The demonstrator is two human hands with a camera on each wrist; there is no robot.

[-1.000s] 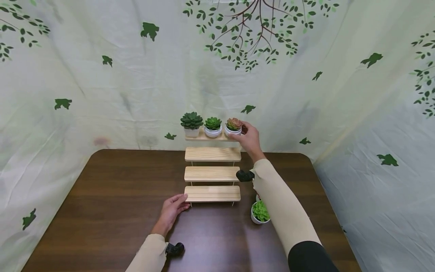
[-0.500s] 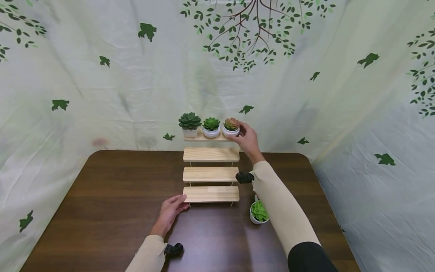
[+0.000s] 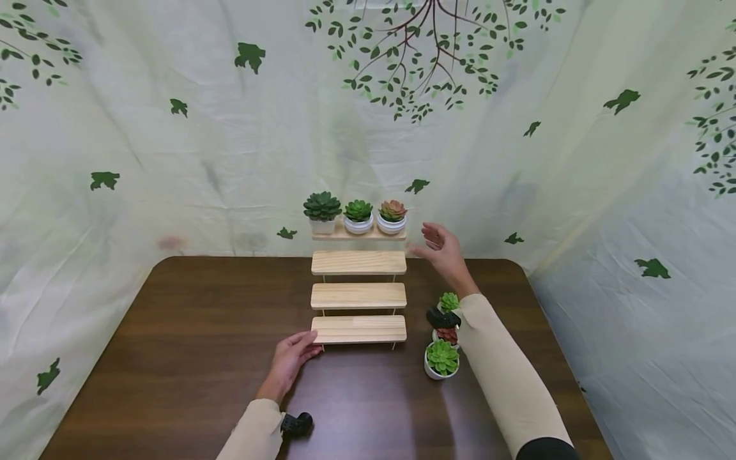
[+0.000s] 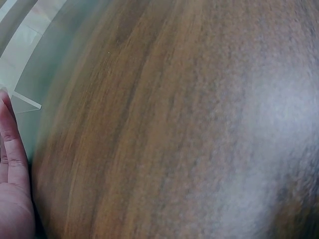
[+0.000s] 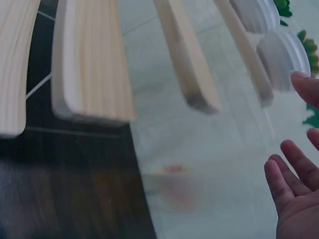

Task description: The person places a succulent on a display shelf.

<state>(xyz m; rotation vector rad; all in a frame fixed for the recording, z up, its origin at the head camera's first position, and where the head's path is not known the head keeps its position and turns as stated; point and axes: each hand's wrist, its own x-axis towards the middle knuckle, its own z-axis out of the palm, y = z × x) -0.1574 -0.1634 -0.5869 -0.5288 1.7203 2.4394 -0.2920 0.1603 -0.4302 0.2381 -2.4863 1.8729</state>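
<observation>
A four-step wooden stand sits at the table's middle back. Its top step carries three potted succulents: dark green, bright green and reddish. My right hand hovers open to the right of the top steps, holding nothing; the right wrist view shows its spread fingers beside the step ends. My left hand rests flat on the table, fingertips touching the lowest step's left corner. The left wrist view shows its edge on the wood.
Three more small pots stand in a row right of the stand: a green one at the back, a red one, a light green one in front. A leaf-printed cloth walls the dark wooden table on all sides.
My right hand let go of the reddish succulent on the top step and drew back to the right and down, uncovering two more pots. The left hand stayed put.
</observation>
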